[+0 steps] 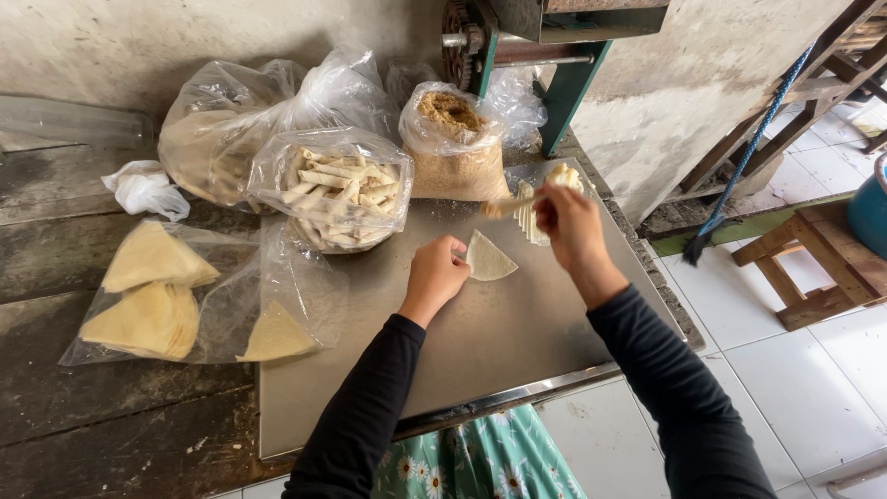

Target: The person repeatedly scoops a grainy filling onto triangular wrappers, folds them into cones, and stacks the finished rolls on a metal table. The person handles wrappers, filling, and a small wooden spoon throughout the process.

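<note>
Quarter-round wrapper sheet (487, 259), pale, lies flat on the metal surface (480, 342), near its middle. Left hand (434, 274) rests at the wrapper's left edge, fingers curled down and pressing it in place. Right hand (568, 222) is raised just beyond it, fingers pinched tight on a light wooden stick or spatula (511, 205); its tip points left toward the bag of brown crumbs (455, 143). Tip looks to carry some filling, but too blurred to be sure. Just beside the right hand, a small stack of wrappers (528, 217) sits on the surface. Further left, an open plastic bag with rolled pale sticks (337, 189), a bigger clear bag (231, 125) behind it. At far left, on dark wooden planks (111, 416), a flat bag of folded triangular wrappers (152, 296). Green machine frame (568, 83) stands at the back.
</note>
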